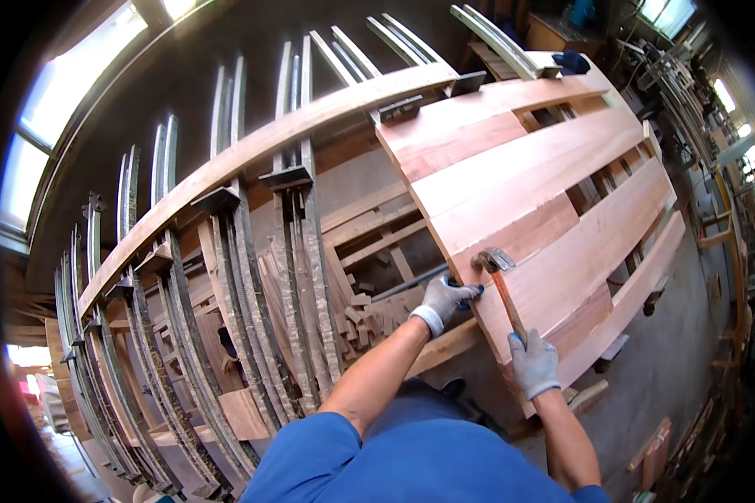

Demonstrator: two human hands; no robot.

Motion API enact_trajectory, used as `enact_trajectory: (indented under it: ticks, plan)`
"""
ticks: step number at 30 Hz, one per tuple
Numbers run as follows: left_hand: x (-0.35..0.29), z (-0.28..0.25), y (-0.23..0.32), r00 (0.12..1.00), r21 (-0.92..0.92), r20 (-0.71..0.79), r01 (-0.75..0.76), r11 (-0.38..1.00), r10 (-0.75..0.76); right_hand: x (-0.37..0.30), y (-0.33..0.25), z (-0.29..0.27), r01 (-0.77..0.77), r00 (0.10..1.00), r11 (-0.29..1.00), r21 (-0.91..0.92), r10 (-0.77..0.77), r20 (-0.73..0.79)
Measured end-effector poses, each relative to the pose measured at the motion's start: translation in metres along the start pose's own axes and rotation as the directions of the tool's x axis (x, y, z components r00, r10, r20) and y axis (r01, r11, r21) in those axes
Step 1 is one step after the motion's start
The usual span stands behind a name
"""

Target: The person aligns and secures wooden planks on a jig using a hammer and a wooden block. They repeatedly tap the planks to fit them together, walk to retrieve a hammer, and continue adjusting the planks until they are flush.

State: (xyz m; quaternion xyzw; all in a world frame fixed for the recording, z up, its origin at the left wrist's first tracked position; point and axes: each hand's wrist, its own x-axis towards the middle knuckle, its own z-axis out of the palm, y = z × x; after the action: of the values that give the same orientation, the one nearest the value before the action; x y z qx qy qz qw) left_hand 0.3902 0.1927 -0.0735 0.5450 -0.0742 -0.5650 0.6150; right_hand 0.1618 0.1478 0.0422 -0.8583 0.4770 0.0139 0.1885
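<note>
My right hand (pixel 534 364), in a grey work glove, is closed round the lower handle of a claw hammer (pixel 509 302). The hammer has an orange-brown handle, and its metal head is over the near left part of a wooden panel (pixel 512 214). That panel is made of pale boards set side by side, with open gaps between some of them. At the panel's left edge, my left hand (pixel 446 303) is gloved too, its fingers curled against the wood. Part of its grip is hidden by the hand itself.
To the left stands a rack of long metal bar clamps (pixel 298 251), crossed by a long wooden beam (pixel 252 159). Stacked wood offcuts (pixel 373 323) lie beneath and behind them. Loose wood pieces (pixel 654 453) rest on the concrete floor (pixel 646 360) at right.
</note>
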Motion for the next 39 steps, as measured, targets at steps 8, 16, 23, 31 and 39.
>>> enact_trajectory:
  ticks: [8,16,23,31,39]
  plan:
    - [-0.011,0.001,0.018,0.998,0.118,-0.028,0.060,0.991,-0.058,-0.007,0.006,-0.008,-0.053,0.999,0.998,0.046,0.054,-0.011]
    - [0.026,-0.053,0.100,0.989,0.348,-0.071,0.144,0.926,-0.127,0.038,-0.038,-0.040,-0.251,0.968,0.889,0.382,0.218,0.127]
    - [0.127,-0.097,0.145,0.916,0.075,-0.367,-0.147,0.986,0.164,0.106,-0.073,-0.025,-0.125,0.991,0.881,0.456,0.090,0.099]
    - [0.120,-0.099,0.168,0.963,0.114,-0.270,0.044,0.992,-0.011,0.154,-0.089,-0.009,0.037,0.999,0.976,0.217,-0.039,0.006]
    - [0.119,-0.090,0.161,0.926,0.103,-0.357,-0.093,0.990,0.125,0.183,-0.138,-0.032,0.212,0.969,0.935,0.285,-0.164,-0.183]
